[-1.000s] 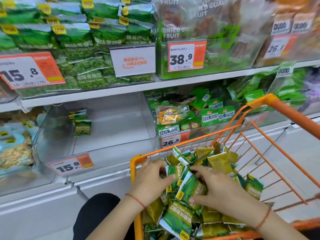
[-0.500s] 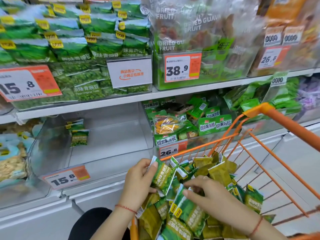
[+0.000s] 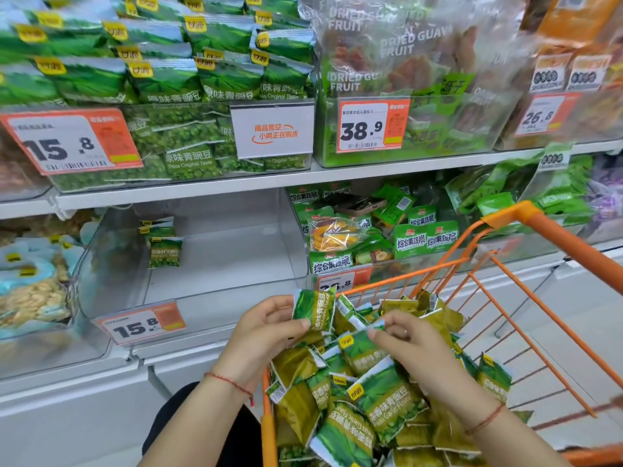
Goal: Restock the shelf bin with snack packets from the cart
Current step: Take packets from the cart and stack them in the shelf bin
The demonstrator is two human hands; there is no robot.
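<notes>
The left hand (image 3: 266, 326) pinches one green packet (image 3: 314, 313) upright, its long axis vertical, at the cart's (image 3: 553, 227) near-left rim. The right hand (image 3: 409, 345) curls round another packet (image 3: 362, 352) on the heap in the cart. The near-empty bin (image 3: 215, 288) lies up and left in the frame, nearer the left hand. Half a second ago the left packet sat lower and more tilted; it has since lifted towards the bin.

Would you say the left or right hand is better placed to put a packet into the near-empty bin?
Left, probably. The left hand already pinches a packet and is nearer the bin; the right hand is over the cart.
</notes>
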